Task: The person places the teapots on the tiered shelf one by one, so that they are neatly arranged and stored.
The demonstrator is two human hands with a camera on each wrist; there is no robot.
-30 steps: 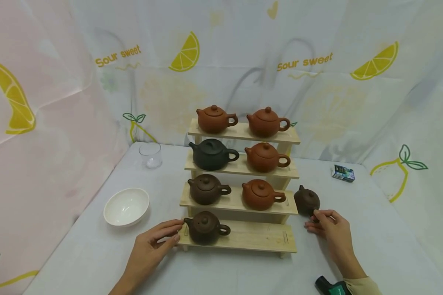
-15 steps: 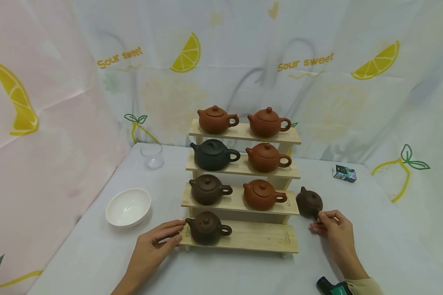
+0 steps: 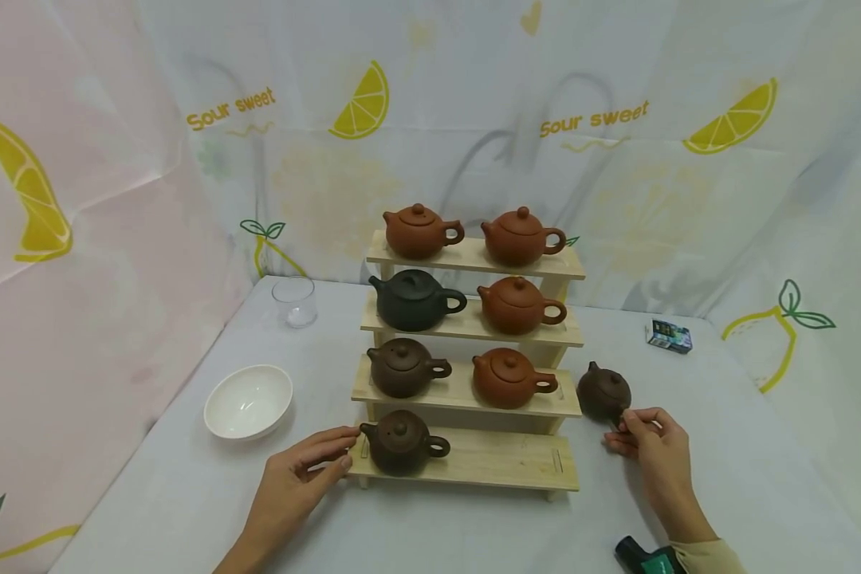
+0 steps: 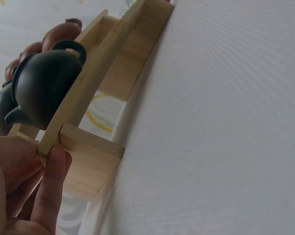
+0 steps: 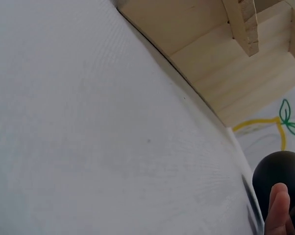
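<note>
My left hand [image 3: 292,482] pinches the left end of the lowest board of a stepped wooden stand [image 3: 502,458]. In the left wrist view, thumb and fingers [image 4: 52,181] close on the board's corner, just beside a dark teapot [image 4: 47,88]. That dark brown teapot [image 3: 399,442] sits at the left of the lowest step. Right of the stand, my right hand [image 3: 656,458] pinches a small dark brown teapot [image 3: 604,393] at its handle side; the handle is mostly hidden by the fingers. In the right wrist view this teapot [image 5: 277,178] is partly cut off by the frame edge.
Higher steps carry red-brown teapots [image 3: 514,304], a black teapot [image 3: 412,300] and another dark brown teapot [image 3: 403,368]. A white bowl [image 3: 249,402] and a clear glass [image 3: 296,303] stand left. A small box [image 3: 669,336] lies back right; a dark object [image 3: 646,556] lies near my right sleeve.
My right hand and the small dark teapot have shifted slightly to the right, away from the stand. My left hand stays on the board's end.
</note>
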